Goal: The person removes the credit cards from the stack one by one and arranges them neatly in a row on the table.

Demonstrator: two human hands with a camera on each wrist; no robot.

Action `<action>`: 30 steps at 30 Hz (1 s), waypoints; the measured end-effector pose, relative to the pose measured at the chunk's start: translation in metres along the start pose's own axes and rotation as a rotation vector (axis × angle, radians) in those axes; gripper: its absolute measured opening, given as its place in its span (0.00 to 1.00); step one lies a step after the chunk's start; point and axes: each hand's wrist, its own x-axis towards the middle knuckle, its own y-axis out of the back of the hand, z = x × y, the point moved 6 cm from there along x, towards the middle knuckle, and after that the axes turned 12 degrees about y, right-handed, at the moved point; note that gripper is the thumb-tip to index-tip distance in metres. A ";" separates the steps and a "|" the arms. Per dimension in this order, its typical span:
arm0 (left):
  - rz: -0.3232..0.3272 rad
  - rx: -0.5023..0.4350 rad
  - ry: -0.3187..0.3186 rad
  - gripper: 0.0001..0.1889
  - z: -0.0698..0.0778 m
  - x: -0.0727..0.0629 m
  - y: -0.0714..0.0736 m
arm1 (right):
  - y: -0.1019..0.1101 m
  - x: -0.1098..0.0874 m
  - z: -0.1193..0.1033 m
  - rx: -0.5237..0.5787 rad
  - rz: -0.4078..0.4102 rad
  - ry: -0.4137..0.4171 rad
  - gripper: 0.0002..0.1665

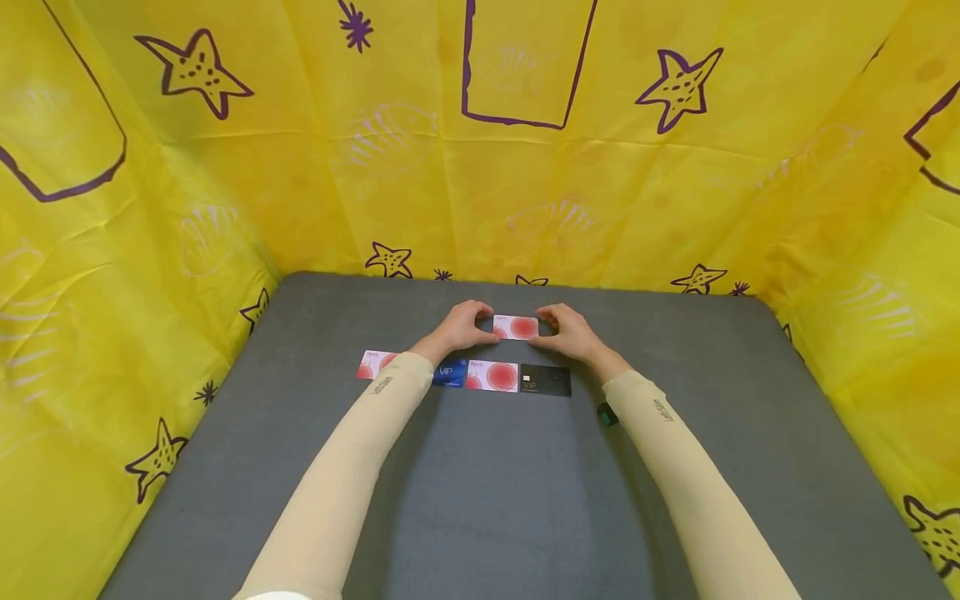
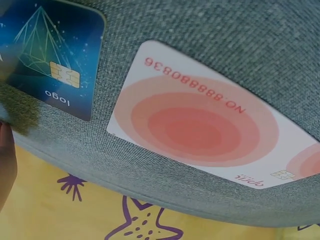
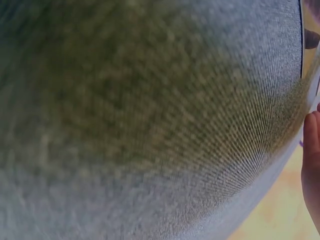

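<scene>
Beyond a row of cards, both hands hold a white card with red circles [image 1: 515, 327] by its two short ends. My left hand [image 1: 463, 326] has thumb and forefinger at its left end, and my right hand [image 1: 570, 332] has the same at its right end. Nearer me lie a white card with red circles [image 1: 375, 364], a blue VIP card [image 1: 450, 372], another red-circled card [image 1: 492, 375] and a black VIP card [image 1: 546, 380]. The left sleeve partly covers the first two. Only a sliver of the right hand [image 3: 311, 165] enters its wrist view.
The cards lie on a grey cloth-covered table [image 1: 487, 500]. Yellow fabric [image 1: 465, 183] printed with starfish and fish rises along the back and both sides. A small dark device [image 1: 607, 414] shows at the right wrist.
</scene>
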 end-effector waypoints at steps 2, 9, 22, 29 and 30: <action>-0.004 0.009 -0.002 0.31 0.000 0.002 -0.001 | -0.001 0.000 0.000 -0.009 -0.003 0.006 0.36; -0.024 0.047 -0.015 0.33 0.001 0.006 -0.004 | -0.002 0.002 0.002 -0.056 -0.010 0.038 0.36; -0.088 0.112 -0.029 0.33 0.003 0.008 -0.003 | -0.001 0.003 0.009 -0.056 -0.085 -0.037 0.37; -0.116 0.115 -0.009 0.33 0.001 0.009 -0.003 | -0.001 0.003 0.009 -0.042 -0.076 -0.030 0.35; -0.115 0.112 -0.010 0.33 0.001 0.009 -0.003 | -0.001 0.003 0.009 -0.041 -0.078 -0.033 0.35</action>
